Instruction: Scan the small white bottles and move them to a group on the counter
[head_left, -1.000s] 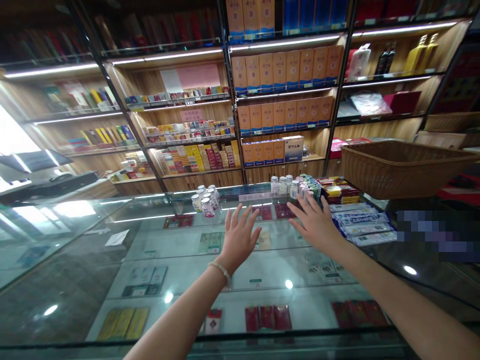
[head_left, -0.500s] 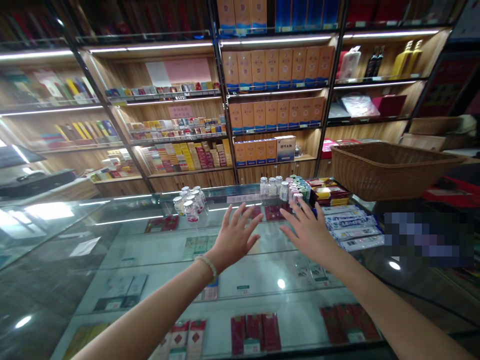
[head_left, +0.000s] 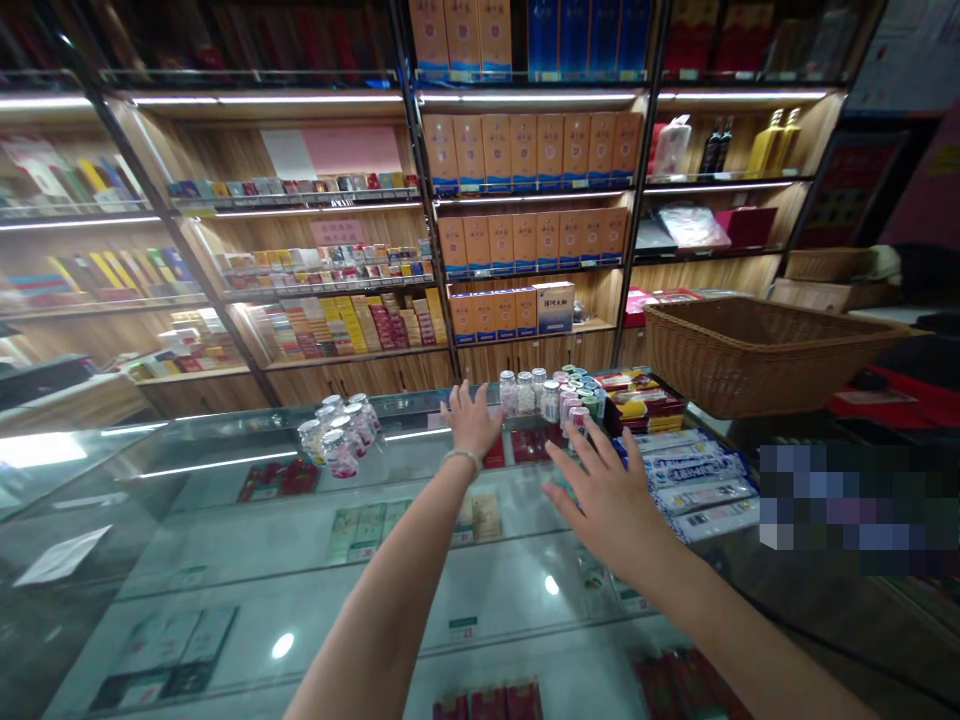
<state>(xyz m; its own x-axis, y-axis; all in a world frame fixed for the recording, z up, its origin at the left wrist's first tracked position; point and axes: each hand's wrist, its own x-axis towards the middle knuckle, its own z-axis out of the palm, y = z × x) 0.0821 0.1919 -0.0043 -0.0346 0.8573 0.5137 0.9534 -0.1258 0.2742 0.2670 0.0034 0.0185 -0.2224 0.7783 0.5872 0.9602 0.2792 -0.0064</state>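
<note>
My left hand (head_left: 472,425), with a pale bead bracelet at the wrist, reaches over the glass counter (head_left: 525,560), fingers spread and holding nothing. It is just left of several small white-lidded jars (head_left: 523,393). My right hand (head_left: 606,490) hovers over the counter with its fingers apart and nothing in them. Its fingertips are near the front of the cluster of coloured jars (head_left: 574,397), and blue-and-white packets (head_left: 697,470) lie to its right. Another group of jars (head_left: 341,435) stands on the glass at the left.
A wicker basket (head_left: 765,350) stands at the right behind the packets. Red and yellow packs (head_left: 641,400) lie beside the coloured jars. Shelves with orange boxes (head_left: 525,150) line the back wall. A white paper (head_left: 64,555) is at the left.
My left hand has moved forward, closer to the white-lidded jars. My right hand stays near the coloured jars, fingers still spread. The view has shifted slightly to the right.
</note>
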